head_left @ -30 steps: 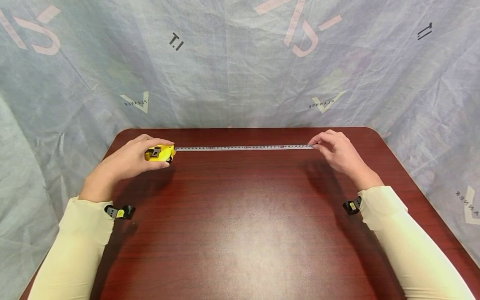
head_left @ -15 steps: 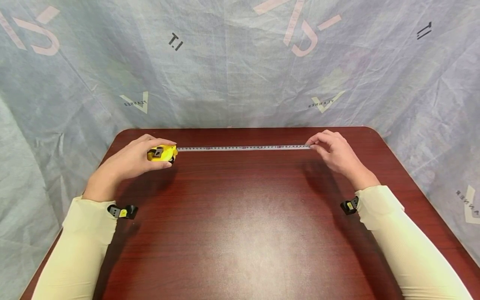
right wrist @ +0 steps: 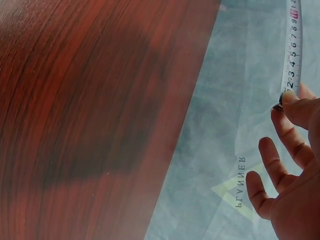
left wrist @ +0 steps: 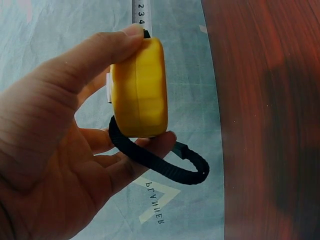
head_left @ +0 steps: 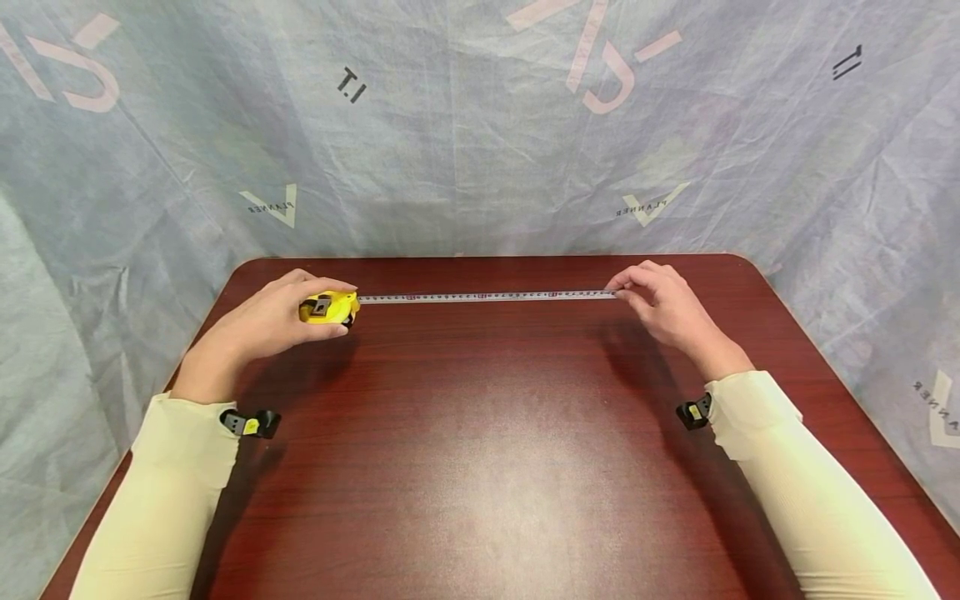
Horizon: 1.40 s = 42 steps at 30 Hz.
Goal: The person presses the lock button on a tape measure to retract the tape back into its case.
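Gripping yellow tape case (head_left: 334,307) in L hand (head_left: 262,323), thumb on one edge, fingers on opposite; prob to leave right-facing exit free for blade (head_left: 450,297). Loose black strap (left wrist: 170,171) at back end of case, looped past fingers. Pinching metal end (right wrist: 278,106) of blade btwn thumb + index of R hand (head_left: 663,308), other fingers half bent, off the tape; prob just enough grip to stop retraction w/o hiding numbers. Blade out straight L to R btwn hands, roughly parallel to far edge of table (head_left: 480,400), numbers visible from above; prob under light tension, w/ no obvious sag. Prob raised too, going by offset shadows (head_left: 637,354) toward near side. Can't tell how high.

Table: dark red-brown woodgrain, rounded far corners, glare patch (head_left: 517,500) toward near side. Far side + both flanks: wrinkled grey-blue fabric (head_left: 450,150) w/ mirrored "PLANNER" print (head_left: 270,207). Cream sleeves (head_left: 168,483), black wrist cams (head_left: 264,423) at cuffs.
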Available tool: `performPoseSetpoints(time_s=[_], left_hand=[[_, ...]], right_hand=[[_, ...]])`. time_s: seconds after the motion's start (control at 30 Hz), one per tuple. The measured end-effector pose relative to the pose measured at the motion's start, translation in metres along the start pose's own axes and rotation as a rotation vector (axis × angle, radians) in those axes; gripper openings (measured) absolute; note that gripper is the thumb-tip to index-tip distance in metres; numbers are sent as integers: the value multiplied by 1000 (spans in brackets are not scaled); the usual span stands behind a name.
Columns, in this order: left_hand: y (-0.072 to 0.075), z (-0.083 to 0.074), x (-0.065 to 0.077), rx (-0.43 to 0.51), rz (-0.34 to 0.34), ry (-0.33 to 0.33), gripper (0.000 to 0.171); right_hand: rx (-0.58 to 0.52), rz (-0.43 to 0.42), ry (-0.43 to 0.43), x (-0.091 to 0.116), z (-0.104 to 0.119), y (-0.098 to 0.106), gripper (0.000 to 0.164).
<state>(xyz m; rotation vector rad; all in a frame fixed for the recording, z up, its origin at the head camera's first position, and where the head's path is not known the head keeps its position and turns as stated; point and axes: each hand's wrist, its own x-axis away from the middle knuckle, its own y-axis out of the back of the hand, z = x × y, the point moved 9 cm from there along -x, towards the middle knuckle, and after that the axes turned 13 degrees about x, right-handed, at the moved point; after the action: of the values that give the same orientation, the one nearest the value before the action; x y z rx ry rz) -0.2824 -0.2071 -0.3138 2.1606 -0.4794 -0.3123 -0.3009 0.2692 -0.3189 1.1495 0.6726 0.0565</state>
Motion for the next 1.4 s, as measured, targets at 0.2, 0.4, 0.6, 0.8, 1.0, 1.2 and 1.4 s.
performPoseSetpoints(time_s=[0.2,0.4,0.6,0.8,1.0,1.2,1.4], left_hand=[[-2,1,-2,1,0,-7,60],[-3,1,-2,6,4,-8,60],[-4,-1,-1,16,5,1,60],[-5,-1,-2,12,-1,-9,59],[-6,-1,-2,12,1,-12,59],[-6,-1,-3,16,3,-8,59],[-7,-2,-3,15,9,-1,60]], right_hand=[[2,-5,6,0,2,-1,21],[-5,-11,19,-1,5,-2,22],[-4,-8,21,-2,7,-4,22],[-12,0,13,-3,9,-6,21],[-17,7,11,-3,11,-8,19],[-17,4,23,-5,14,-10,18],[-22,10,24,-6,15,-12,16]])
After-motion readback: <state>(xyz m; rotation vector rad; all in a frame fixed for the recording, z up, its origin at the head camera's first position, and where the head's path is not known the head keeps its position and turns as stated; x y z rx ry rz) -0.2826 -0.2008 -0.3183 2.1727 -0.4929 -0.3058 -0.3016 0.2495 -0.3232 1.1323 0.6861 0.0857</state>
